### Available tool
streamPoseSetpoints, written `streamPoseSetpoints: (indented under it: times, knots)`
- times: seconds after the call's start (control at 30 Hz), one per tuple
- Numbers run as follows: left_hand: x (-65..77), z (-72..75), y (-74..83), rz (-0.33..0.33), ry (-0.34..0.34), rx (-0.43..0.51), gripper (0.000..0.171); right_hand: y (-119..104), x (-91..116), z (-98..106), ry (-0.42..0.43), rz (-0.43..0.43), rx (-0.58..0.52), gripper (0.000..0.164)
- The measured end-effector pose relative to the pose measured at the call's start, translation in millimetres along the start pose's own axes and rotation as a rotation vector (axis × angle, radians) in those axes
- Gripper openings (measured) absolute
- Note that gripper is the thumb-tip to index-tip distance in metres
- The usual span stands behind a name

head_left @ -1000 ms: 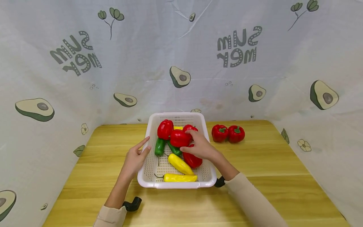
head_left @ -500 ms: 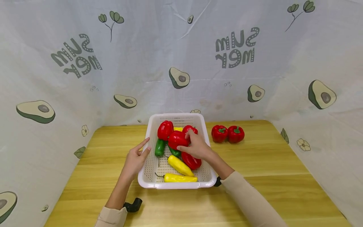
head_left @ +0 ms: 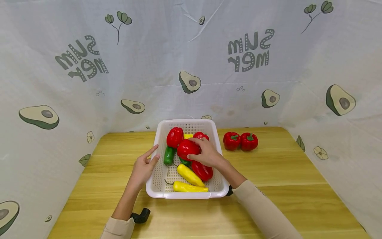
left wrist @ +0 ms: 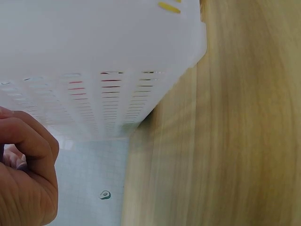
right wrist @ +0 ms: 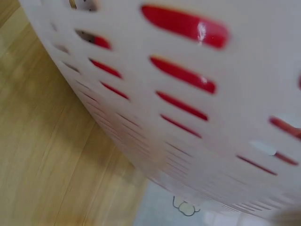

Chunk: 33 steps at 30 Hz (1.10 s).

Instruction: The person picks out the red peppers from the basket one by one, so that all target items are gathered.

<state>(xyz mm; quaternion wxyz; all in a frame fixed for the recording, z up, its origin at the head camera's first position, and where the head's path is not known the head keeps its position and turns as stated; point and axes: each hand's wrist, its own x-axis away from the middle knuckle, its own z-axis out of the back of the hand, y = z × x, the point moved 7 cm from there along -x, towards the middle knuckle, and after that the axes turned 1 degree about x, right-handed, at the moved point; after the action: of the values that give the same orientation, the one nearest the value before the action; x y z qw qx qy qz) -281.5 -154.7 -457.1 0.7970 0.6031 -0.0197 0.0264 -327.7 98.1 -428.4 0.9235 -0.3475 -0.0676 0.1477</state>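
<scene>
A white perforated plastic basket (head_left: 186, 195) stands on the table with several peppers in it. My right hand (head_left: 207, 153) reaches over its right side and holds a red bell pepper (head_left: 187, 149), thumb at the near side and fingers across the top. My left hand (head_left: 142, 168) holds the basket's left rim between thumb and index finger; in the left wrist view the other fingers of that hand (left wrist: 33, 155) are curled outside the wall. Through the slots in the right wrist view, a red pepper (right wrist: 186, 26) shows; the right hand is mostly hidden there.
Inside the basket lie more red bell peppers (head_left: 175, 137), green peppers (head_left: 169, 156) and long yellow peppers (head_left: 190, 187). Two red bell peppers (head_left: 249, 141) sit side by side on the wooden table (head_left: 286, 172) to the right. A printed curtain (head_left: 167, 59) hangs behind.
The right hand's fingers have spread further across the top of the red bell pepper, which has shifted slightly toward the near side. The left hand stays on the basket rim.
</scene>
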Motion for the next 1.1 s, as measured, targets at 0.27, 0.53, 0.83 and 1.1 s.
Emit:
streamPoseSetpoints:
  times: [0.27,0.53,0.83,1.1]
  knots:
    - [-0.7,1.0,1.7,0.000,0.011,-0.022,0.050,-2,-2,-2,-0.004,0.005,-0.021,0.080]
    - [-1.4,0.5,0.8,-0.008,0.001,-0.020,0.050,-6,-2,0,0.034,0.034,-0.055,0.082]
    - [-0.5,0.9,0.6,-0.006,-0.005,-0.006,0.051,-8,1,10,0.061,0.083,-0.114,0.078]
    - [-1.8,1.8,-0.6,0.003,0.002,-0.022,0.050,-9,9,24,0.097,0.126,-0.185,0.078]
